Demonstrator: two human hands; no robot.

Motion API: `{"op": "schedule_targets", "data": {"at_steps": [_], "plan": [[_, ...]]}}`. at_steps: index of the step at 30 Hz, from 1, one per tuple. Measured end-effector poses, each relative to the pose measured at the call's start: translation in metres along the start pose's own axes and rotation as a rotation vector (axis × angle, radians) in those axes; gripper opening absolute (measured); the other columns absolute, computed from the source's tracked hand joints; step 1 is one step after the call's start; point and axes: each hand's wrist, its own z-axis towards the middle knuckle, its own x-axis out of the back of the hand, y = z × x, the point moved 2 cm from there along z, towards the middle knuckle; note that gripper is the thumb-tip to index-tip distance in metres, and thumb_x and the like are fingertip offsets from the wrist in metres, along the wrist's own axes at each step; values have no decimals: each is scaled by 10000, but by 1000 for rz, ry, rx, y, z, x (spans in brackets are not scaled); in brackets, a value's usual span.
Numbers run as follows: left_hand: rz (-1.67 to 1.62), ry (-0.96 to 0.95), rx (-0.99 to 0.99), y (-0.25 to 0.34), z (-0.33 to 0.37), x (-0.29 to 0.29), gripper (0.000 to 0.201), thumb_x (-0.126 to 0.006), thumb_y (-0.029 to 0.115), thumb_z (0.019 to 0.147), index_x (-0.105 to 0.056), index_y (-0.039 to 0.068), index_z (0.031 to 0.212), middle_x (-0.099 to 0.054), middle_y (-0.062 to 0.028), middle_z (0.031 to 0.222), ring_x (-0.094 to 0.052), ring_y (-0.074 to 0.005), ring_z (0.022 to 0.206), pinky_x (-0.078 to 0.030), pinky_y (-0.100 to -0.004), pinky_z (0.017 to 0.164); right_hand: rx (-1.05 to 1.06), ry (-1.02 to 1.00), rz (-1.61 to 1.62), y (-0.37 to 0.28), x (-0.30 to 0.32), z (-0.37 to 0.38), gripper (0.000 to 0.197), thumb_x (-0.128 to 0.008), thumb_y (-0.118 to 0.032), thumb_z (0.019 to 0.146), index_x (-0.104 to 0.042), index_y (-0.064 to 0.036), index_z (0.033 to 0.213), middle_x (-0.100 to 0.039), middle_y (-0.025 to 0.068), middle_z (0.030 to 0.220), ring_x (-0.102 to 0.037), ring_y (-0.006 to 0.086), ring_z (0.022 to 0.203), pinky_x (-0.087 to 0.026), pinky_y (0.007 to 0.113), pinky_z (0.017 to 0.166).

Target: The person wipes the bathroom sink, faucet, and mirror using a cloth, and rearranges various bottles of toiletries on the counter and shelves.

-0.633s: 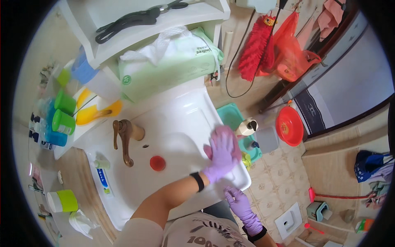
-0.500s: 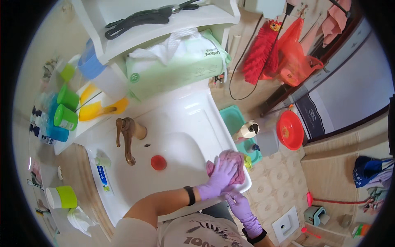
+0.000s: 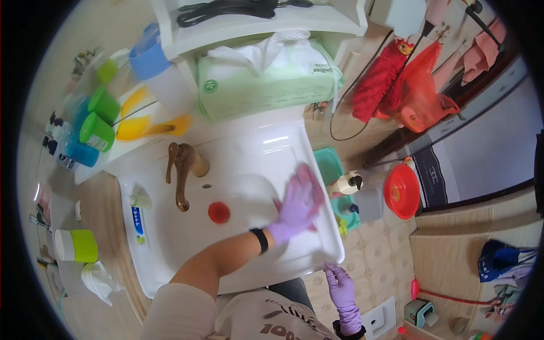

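Note:
My left hand (image 3: pixel 300 207), in a purple rubber glove, presses a pink cloth (image 3: pixel 309 177) against the right side of the white sink (image 3: pixel 255 263). Its fingers lie over the cloth, which looks slightly blurred and sticks out past the fingertips. My right hand (image 3: pixel 341 288), gloved in the same purple, hangs by the sink's front right corner. Its fingers are loosely stretched towards the rim with nothing visible in them; whether they touch it I cannot tell. A bronze tap (image 3: pixel 184 170) stands at the back of the basin, and a round red piece (image 3: pixel 219 212) lies in the basin bottom.
A green wipes pack (image 3: pixel 266 85) stands behind the sink. Toothpaste (image 3: pixel 137 224) lies on the left rim. Green cups (image 3: pixel 97 131) and bottles fill the left shelf. Right of the sink are a teal tray (image 3: pixel 330 164), a pump bottle (image 3: pixel 347 183) and a red basin (image 3: pixel 402 192).
My left hand has slid the cloth away from the front right corner, farther back along the sink's right side. The right hand has separated from the left and sits lower, outside the sink.

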Motion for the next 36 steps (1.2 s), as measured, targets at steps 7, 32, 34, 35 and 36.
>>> {"op": "schedule_targets", "data": {"at_steps": [7, 32, 34, 35, 36], "plan": [[-464, -260, -319, 32, -117, 17, 512, -564, 335, 767, -474, 28, 1167, -350, -200, 1226, -303, -400, 1190, -193, -493, 1025, 77, -112, -26, -38, -14, 1, 197, -557, -145, 852, -610, -29, 1002, -615, 138, 894, -608, 232, 806, -472, 297, 735], [-258, -872, 163, -98, -314, 36, 538, -326, 378, 869, -284, 74, 1310, -270, -222, 1330, -204, -438, 1253, -203, -579, 985, 834, -657, -770, -148, -259, 63, 511, -537, -248, 809, -399, -89, 1275, -469, 213, 1192, -467, 362, 1065, -405, 403, 881], [-262, -856, -140, -93, -324, 28, 468, -345, 323, 871, -353, 81, 1272, -343, -212, 1279, -274, -422, 1226, -247, -571, 969, 987, -558, -873, -113, -295, 82, 518, -519, -234, 814, -378, -80, 1289, -492, 213, 1161, -490, 355, 1032, -413, 404, 865], [-267, -724, -225, -92, -332, 28, 389, -359, 264, 868, -416, 73, 1201, -397, -206, 1196, -340, -393, 1163, -279, -545, 941, 1146, -462, -962, -113, -305, 83, 526, -501, -220, 819, -358, -70, 1303, -514, 213, 1130, -513, 349, 999, -422, 406, 849], [-271, -591, -311, -93, -335, 26, 319, -373, 205, 864, -480, 64, 1130, -451, -201, 1114, -405, -365, 1100, -311, -519, 914, 1147, -464, -969, -111, -315, 85, 526, -501, -220, 819, -358, -70, 1303, -514, 213, 1130, -513, 349, 999, -422, 406, 849]]}}
